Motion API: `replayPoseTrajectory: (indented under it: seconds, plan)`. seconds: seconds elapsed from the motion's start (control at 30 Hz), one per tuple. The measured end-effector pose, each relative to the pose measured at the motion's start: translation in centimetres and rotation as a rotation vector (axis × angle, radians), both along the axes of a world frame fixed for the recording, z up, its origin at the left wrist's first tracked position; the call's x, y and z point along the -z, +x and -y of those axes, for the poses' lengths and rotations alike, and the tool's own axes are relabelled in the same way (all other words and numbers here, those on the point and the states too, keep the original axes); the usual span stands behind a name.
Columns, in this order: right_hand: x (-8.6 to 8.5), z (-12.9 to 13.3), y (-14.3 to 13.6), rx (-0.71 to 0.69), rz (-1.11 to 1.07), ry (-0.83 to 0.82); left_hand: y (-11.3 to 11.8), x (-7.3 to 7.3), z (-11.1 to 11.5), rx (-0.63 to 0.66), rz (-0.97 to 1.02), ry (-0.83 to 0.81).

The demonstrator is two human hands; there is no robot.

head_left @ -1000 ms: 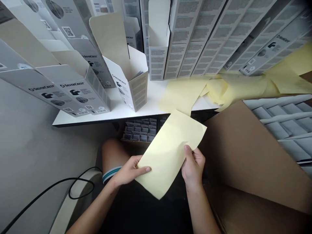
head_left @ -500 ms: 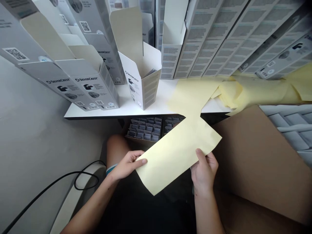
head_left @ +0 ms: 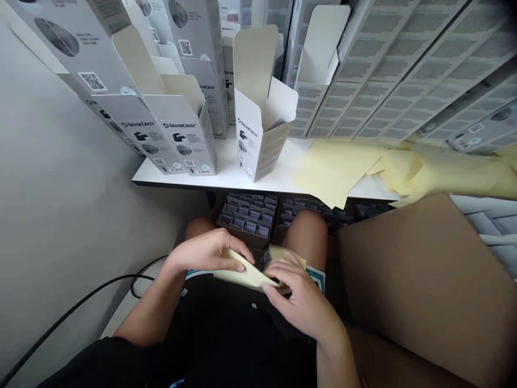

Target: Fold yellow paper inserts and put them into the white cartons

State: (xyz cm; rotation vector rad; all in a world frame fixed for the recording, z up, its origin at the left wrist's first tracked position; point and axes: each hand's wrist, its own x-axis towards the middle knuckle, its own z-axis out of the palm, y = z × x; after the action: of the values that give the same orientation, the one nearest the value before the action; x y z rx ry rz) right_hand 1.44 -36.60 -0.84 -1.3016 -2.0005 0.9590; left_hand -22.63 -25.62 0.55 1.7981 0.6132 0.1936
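A yellow paper sheet (head_left: 245, 276) is bent between my hands, low over my lap. My left hand (head_left: 220, 252) pinches its left part, thumb on top. At its right part my right hand (head_left: 288, 283) grips the paper, with the fingers curled over it and slightly blurred. Part of the sheet stands up behind the right fingers. An open-topped SilverCrest box (head_left: 260, 129) stands upright on the white table (head_left: 226, 175), beyond my hands, with something thin and grey inside. More yellow paper (head_left: 335, 167) lies on the table and hangs over its front edge.
SilverCrest boxes (head_left: 177, 137) with raised flaps stand at the left, and tall box stacks (head_left: 388, 59) line the back. A large brown carton (head_left: 424, 280) is at the right. Under the table sit cartons of small packets (head_left: 246, 215). A black cable (head_left: 81, 304) runs at lower left.
The sheet, held out flat before, is now bent and closer to my body. Both hands have come nearer each other. The view has shifted, so the table and boxes appear further right.
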Motion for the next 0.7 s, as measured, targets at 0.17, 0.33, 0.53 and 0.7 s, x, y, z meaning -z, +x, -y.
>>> replayPoseTrajectory:
  seconds: [0.17,0.33,0.53,0.7]
  plan:
    - [-0.8,-0.9,0.9,-0.001,-0.1,-0.081,1.0,-0.1,0.2,-0.281,0.097,-0.03]
    - [-2.3,-2.8,1.5,-0.118,-0.145,-0.206,2.0,-1.2,0.3,-0.447,0.169,0.076]
    - [-1.3,-3.3,0.7,-0.134,-0.258,-0.223,2.6,-2.1,1.1,-0.513,0.201,0.673]
    - [-1.0,-2.7,1.0,-0.031,-0.236,-0.192,3.7,-0.9,4.1,-0.496,0.277,0.972]
